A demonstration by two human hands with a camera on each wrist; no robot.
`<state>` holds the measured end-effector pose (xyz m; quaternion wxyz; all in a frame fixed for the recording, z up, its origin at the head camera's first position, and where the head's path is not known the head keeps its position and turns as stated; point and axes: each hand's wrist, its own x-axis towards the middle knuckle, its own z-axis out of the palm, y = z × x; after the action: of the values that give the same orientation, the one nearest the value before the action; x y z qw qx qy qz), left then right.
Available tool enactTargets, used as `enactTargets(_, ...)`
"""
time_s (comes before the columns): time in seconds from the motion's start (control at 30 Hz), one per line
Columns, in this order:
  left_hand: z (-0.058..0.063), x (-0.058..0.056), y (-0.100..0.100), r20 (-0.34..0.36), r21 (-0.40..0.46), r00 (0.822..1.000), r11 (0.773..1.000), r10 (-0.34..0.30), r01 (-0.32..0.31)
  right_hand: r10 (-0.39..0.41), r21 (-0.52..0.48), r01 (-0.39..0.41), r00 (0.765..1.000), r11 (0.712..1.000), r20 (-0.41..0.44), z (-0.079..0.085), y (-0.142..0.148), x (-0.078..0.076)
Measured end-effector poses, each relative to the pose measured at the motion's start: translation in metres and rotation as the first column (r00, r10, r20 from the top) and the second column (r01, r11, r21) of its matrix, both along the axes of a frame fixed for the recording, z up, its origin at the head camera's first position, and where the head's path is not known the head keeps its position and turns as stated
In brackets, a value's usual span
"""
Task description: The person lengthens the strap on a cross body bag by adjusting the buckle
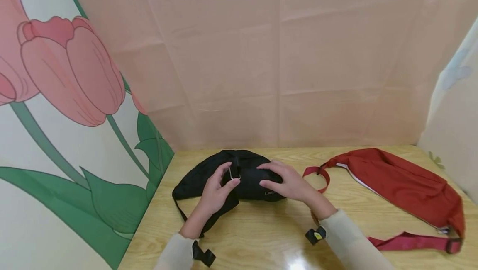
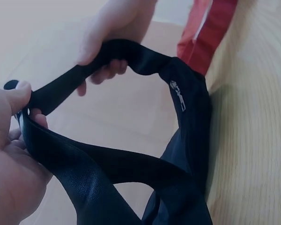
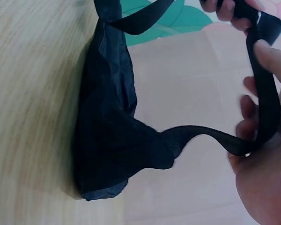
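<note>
A black waist bag point(image 1: 203, 174) stands on the wooden table in the head view. My left hand point(image 1: 213, 193) pinches its black strap point(image 2: 89, 178) between thumb and fingers at a small metal-edged slider point(image 1: 234, 174). To the right, my right hand point(image 1: 287, 182) holds another stretch of the same strap, its thumb on one side and fingers on the other. Both hands keep the strap raised in a loop off the bag. A zipper pull point(image 2: 178, 96) shows on the bag's side in the left wrist view. Part of the bag is hidden behind the hands.
A red waist bag point(image 1: 396, 178) lies at the right of the table point(image 1: 261, 237), its red strap point(image 1: 414, 243) trailing toward the front. A loop of that strap point(image 1: 325, 178) sits near my right wrist. A tulip-printed wall stands at the left and a pinkish sheet behind.
</note>
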<state>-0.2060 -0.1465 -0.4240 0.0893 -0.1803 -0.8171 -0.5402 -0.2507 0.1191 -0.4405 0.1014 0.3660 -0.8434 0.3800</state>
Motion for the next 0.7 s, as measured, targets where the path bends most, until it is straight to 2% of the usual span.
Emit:
enactTargets(0.1,-0.002,-0.001,0.001,0.009,-0.002,1.000,1.000,-0.011,0.011,0.011,0.049,-0.009,0.999,0.999,-0.037,0.006,-0.002,0.004)
enactTargets(0.2,-0.003,-0.001,0.003,0.018,0.003,1.000,1.000,-0.021,0.021,0.030,0.110,-0.026,0.999,0.994,-0.038,0.014,-0.007,0.009)
enactTargets(0.4,-0.005,-0.002,0.007,0.019,0.021,0.999,0.999,-0.050,0.049,0.045,0.240,-0.053,0.998,0.969,0.040,0.021,-0.017,0.015)
enactTargets(0.57,-0.006,0.000,0.007,0.027,0.011,0.998,0.998,-0.059,0.059,0.015,0.239,-0.030,0.998,0.971,0.064,0.017,-0.018,0.016)
enactTargets(0.7,-0.007,0.001,0.005,0.033,-0.013,0.998,0.999,-0.052,0.053,0.006,0.193,-0.017,0.998,0.981,0.060,0.012,-0.014,0.013)
